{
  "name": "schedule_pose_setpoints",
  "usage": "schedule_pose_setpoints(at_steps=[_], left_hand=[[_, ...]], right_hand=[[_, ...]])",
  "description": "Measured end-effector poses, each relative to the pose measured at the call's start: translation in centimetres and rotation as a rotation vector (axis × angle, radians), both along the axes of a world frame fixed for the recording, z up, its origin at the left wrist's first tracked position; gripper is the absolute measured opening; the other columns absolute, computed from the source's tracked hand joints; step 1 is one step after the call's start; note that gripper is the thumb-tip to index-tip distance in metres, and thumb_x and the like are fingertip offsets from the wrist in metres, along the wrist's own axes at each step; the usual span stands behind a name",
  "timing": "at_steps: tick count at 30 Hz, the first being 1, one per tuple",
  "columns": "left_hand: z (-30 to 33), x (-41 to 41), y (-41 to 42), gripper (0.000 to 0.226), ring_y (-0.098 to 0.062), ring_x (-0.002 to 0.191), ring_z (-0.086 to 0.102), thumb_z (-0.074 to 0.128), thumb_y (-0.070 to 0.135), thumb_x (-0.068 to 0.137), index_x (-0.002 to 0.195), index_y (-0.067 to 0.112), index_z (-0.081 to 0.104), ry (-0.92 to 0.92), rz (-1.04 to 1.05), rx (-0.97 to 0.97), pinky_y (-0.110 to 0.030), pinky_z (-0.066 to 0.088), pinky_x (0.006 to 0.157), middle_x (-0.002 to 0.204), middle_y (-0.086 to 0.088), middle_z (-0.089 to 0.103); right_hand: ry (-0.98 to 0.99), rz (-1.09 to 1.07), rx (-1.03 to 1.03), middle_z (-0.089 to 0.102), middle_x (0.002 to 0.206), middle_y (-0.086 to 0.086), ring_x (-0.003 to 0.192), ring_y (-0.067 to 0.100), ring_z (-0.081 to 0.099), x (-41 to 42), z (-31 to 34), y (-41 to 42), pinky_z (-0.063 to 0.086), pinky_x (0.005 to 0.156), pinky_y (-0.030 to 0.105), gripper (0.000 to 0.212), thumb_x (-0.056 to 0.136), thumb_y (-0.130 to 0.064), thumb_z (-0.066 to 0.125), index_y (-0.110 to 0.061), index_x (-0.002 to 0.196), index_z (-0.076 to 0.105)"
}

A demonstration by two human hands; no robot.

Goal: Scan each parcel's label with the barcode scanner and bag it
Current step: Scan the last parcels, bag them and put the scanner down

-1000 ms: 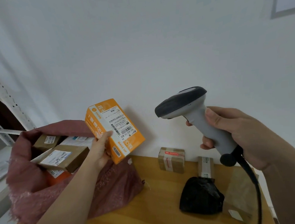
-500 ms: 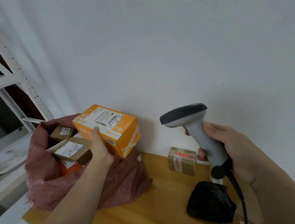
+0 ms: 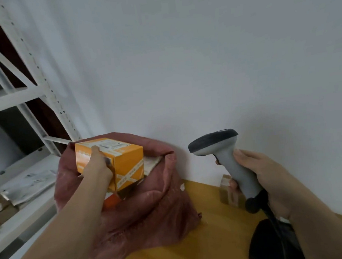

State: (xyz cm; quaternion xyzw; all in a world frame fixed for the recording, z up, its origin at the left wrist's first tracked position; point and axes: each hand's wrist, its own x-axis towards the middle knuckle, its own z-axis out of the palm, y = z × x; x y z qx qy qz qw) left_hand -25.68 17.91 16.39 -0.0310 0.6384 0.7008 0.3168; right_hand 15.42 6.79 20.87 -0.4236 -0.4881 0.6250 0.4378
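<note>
1. Right hand grips the barcode scanner by its handle, upright, head pointing left toward the bag.
2. Left hand holds the orange parcel at the red bag mouth, label up, long axis left-right.

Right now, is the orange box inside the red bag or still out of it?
Partly in: the left hand grips the orange box in the red bag's open mouth, its upper part above the rim.
</note>
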Motion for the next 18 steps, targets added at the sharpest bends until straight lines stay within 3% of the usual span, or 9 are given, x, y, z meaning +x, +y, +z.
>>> schedule_pose_setpoints(at_steps=[1, 4, 6, 8, 11, 13, 15, 16, 18], left_hand=[[0.2, -0.2, 0.4, 0.074, -0.015, 0.073, 0.067, 0.065, 0.062, 0.050, 0.113, 0.023, 0.061, -0.016, -0.029, 0.003, -0.036, 0.056, 0.076, 0.078, 0.005, 0.071], [0.5, 0.0, 0.9, 0.041, -0.011, 0.072, 0.062, 0.061, 0.059, 0.075, 0.093, 0.022, 0.061, -0.037, -0.127, -0.014, -0.032, 0.052, 0.085, 0.077, 0.008, 0.064], [-0.3, -0.8, 2.0, 0.041, -0.017, 0.089, 0.063, 0.063, 0.054, 0.081, 0.105, 0.020, 0.058, -0.015, -0.148, -0.034, -0.037, 0.052, 0.087, 0.099, 0.004, 0.066], [-0.5, -1.4, 2.8, 0.057, -0.022, 0.099, 0.060, 0.068, 0.047, 0.081, 0.124, 0.015, 0.049, 0.032, -0.107, -0.031, -0.042, 0.053, 0.088, 0.116, 0.000, 0.061], [-1.8, -2.3, 4.6, 0.093, -0.029, 0.111, 0.059, 0.075, 0.059, 0.067, 0.137, 0.016, 0.034, 0.145, -0.082, -0.085, -0.045, 0.053, 0.086, 0.132, -0.010, 0.055], [-4.8, -4.6, 8.0, 0.124, -0.034, 0.119, 0.054, 0.074, 0.075, 0.046, 0.144, 0.019, 0.024, 0.185, -0.107, -0.127, -0.053, 0.051, 0.089, 0.140, -0.012, 0.048], [-3.2, -2.6, 7.0, 0.154, -0.037, 0.126, 0.048, 0.066, 0.089, 0.020, 0.148, 0.019, 0.017, 0.206, -0.126, -0.204, -0.057, 0.045, 0.097, 0.146, -0.013, 0.040], [-2.0, -1.2, 6.0, 0.154, -0.039, 0.130, 0.043, 0.068, 0.089, 0.025, 0.149, 0.016, 0.015, 0.239, -0.149, -0.241, -0.056, 0.039, 0.104, 0.148, -0.014, 0.035], [-0.5, 0.7, 4.9, 0.118, -0.037, 0.139, 0.029, 0.074, 0.069, 0.064, 0.148, 0.007, 0.019, 0.362, -0.148, -0.334, -0.049, 0.025, 0.113, 0.151, -0.017, 0.026]], right_hand=[[-0.003, -0.009, 0.000, 0.062, 0.093, 0.035, 0.060, 0.026, 0.059, -0.7, -0.1, 0.2, 0.045, 0.074, 0.047, 0.035, 0.098, -0.039, 0.049, -0.011, 0.104, 0.070], [-0.030, -0.031, -0.015, 0.059, 0.077, 0.025, 0.058, 0.025, 0.058, -2.8, -0.3, 0.7, 0.049, 0.062, 0.039, 0.039, 0.099, -0.038, 0.047, -0.007, 0.107, 0.068], [-0.035, -0.053, -0.034, 0.057, 0.076, 0.018, 0.055, 0.023, 0.057, -4.0, -0.4, 0.9, 0.049, 0.052, 0.031, 0.039, 0.098, -0.038, 0.047, -0.005, 0.107, 0.067], [-0.033, -0.064, -0.045, 0.056, 0.076, 0.017, 0.055, 0.022, 0.056, -5.1, -0.5, 1.0, 0.049, 0.053, 0.032, 0.039, 0.098, -0.037, 0.048, -0.005, 0.107, 0.068], [-0.071, -0.089, -0.049, 0.058, 0.070, 0.016, 0.055, 0.021, 0.057, -6.1, -0.7, 1.2, 0.047, 0.059, 0.036, 0.040, 0.097, -0.039, 0.048, -0.006, 0.106, 0.069], [-0.078, -0.120, -0.059, 0.060, 0.068, 0.014, 0.054, 0.020, 0.057, -6.6, -0.9, 1.4, 0.048, 0.054, 0.032, 0.040, 0.098, -0.039, 0.047, -0.007, 0.105, 0.069], [-0.074, -0.153, -0.075, 0.062, 0.068, 0.013, 0.052, 0.020, 0.058, -7.0, -1.0, 1.6, 0.050, 0.050, 0.030, 0.039, 0.098, -0.039, 0.047, -0.006, 0.105, 0.069], [-0.073, -0.167, -0.079, 0.064, 0.071, 0.014, 0.051, 0.020, 0.058, -7.1, -1.0, 1.6, 0.050, 0.048, 0.029, 0.039, 0.098, -0.038, 0.048, -0.006, 0.105, 0.069], [-0.055, -0.189, -0.087, 0.068, 0.087, 0.020, 0.050, 0.019, 0.058, -7.2, -1.1, 1.8, 0.052, 0.048, 0.029, 0.038, 0.098, -0.037, 0.048, -0.006, 0.106, 0.068]])
